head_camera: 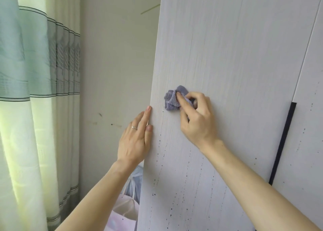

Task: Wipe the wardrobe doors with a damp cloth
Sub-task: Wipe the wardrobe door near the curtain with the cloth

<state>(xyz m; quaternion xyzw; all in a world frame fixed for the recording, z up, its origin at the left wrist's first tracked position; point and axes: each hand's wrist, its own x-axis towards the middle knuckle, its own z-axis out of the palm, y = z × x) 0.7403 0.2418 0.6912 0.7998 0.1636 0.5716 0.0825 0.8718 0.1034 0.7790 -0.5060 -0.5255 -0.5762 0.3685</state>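
On my remote feed from the head camera, the right hand (pixel 195 119) grasps a bunched lilac cloth (pixel 172 100), fingers curled round it and pressing it against the pale wood-grain wardrobe door (pixel 236 56), about halfway up the visible panel and near its left edge. The cloth is crumpled into a small wad, most of it showing to the left of the fingertips.

Just below and to the left, the left hand (pixel 135 139) lies released and flat along the door's left edge, fingers straight, index finger pointing up the edge and thumb tip touching the front face. A thin silver ring (pixel 134 128) sits on one finger.

Below the cloth I see dark specks (pixel 174 195) scattered in loose vertical trails down the lower part of the door. To the right, past a narrow seam, a second door (pixel 307 126) carries a few specks too, with a long black handle (pixel 283 143) running along the seam.

Left of the wardrobe stands a plain off-white wall (pixel 118 73) with a few dark marks. Pale green and white striped curtains (pixel 35 91) hang at far left, lit from behind. Under the left forearm, light-coloured bags (pixel 129 187) show beside the wardrobe; I cannot tell what they hold.
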